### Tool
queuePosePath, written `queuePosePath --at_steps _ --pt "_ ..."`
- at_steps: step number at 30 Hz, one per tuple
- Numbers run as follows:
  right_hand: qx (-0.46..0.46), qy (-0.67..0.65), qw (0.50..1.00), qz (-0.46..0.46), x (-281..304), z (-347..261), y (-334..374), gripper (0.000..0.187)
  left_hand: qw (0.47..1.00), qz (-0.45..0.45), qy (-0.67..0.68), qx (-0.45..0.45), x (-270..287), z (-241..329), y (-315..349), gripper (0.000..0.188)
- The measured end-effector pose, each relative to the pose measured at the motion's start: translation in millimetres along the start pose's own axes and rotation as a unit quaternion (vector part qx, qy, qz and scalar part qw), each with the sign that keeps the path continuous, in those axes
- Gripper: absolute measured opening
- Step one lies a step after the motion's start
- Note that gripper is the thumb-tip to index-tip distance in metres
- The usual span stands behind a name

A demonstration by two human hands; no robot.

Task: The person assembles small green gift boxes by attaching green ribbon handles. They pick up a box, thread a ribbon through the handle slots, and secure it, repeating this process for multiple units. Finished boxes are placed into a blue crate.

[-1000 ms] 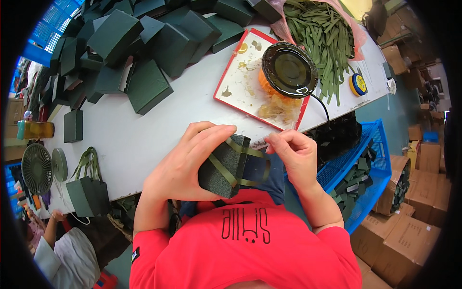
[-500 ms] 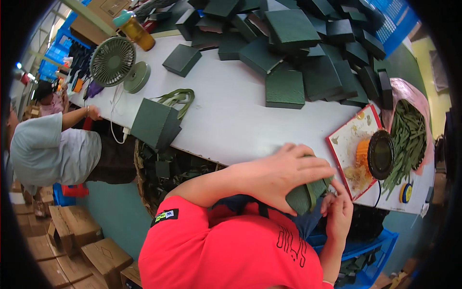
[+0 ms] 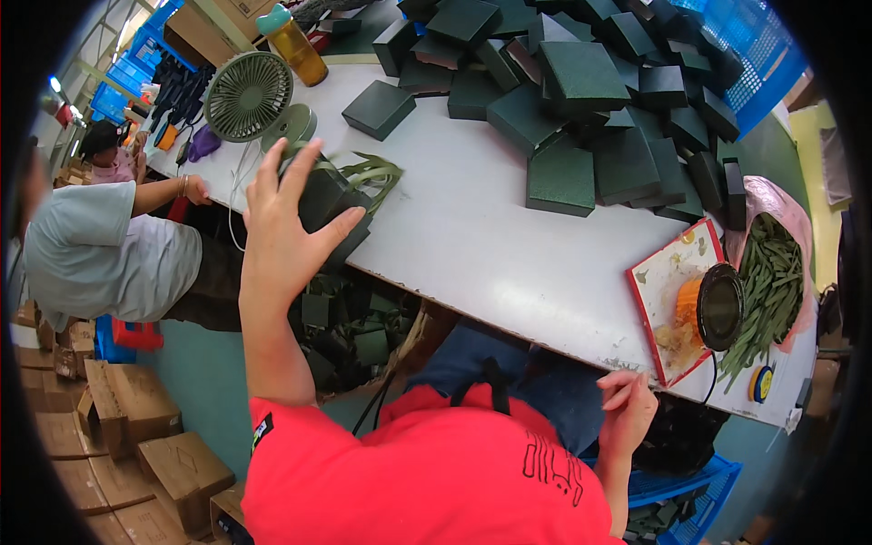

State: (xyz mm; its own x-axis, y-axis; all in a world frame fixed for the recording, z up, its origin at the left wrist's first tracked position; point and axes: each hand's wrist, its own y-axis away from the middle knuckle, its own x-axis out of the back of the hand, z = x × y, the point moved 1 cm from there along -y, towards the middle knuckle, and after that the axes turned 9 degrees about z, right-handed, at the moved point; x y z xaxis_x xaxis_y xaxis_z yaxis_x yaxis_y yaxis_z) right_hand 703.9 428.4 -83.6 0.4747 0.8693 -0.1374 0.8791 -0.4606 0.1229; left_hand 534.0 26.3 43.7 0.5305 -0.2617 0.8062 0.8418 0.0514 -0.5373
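My left hand (image 3: 282, 213) is raised at the left part of the table, its fingers spread, thumb apart from the index finger. Right behind it stands a dark green box (image 3: 334, 202), partly covered by the fingers; whether they touch it I cannot tell. Green ribbon straps (image 3: 374, 177) loop out beside that box. By the table's front edge, my right hand (image 3: 629, 409) is loosely closed, and nothing shows in it. Beyond the right hand lies a red-rimmed tray (image 3: 647, 304) smeared with dried glue, with an orange pot (image 3: 688, 304) under a dark round top.
A heap of dark green boxes (image 3: 581, 77) fills the far side. Green straps (image 3: 772, 272) spill from a pink bag at right. A fan (image 3: 248, 97) and a bottle (image 3: 295, 50) stand far left. Below the edge is an open carton (image 3: 400, 354). Another person (image 3: 118, 245) works at left.
My left hand has swung from my lap to the boxes at the left. The green strapped box between my hands is gone from there. My right hand has curled its fingers. The view has shifted slightly.
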Motion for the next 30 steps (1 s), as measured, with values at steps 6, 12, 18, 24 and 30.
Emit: queuePosePath --at_steps 6,12,18,24,30 --pt "0.002 0.099 0.993 -0.067 -18.5 4.2 14.3 0.058 0.988 -0.073 -0.079 -0.107 4.2 3.0 -8.1 0.078" --pt "-0.065 0.093 0.983 -0.141 -54.2 5.2 7.7 0.018 0.996 -0.082 0.031 -0.033 6.3 -20.0 -2.6 0.08" --pt "-0.078 0.054 0.91 -0.403 -191.0 4.8 -37.4 0.062 0.985 0.028 0.167 -0.031 11.6 -43.8 27.5 0.085" --pt "-0.099 0.03 0.889 -0.447 -335.0 48.2 -57.1 0.06 0.979 0.021 0.2 -0.034 -6.4 -63.2 35.2 0.074" --pt "-0.002 0.037 0.868 -0.494 -350.9 70.9 8.2 0.039 0.983 0.061 0.167 0.034 35.2 -95.7 94.5 0.075"
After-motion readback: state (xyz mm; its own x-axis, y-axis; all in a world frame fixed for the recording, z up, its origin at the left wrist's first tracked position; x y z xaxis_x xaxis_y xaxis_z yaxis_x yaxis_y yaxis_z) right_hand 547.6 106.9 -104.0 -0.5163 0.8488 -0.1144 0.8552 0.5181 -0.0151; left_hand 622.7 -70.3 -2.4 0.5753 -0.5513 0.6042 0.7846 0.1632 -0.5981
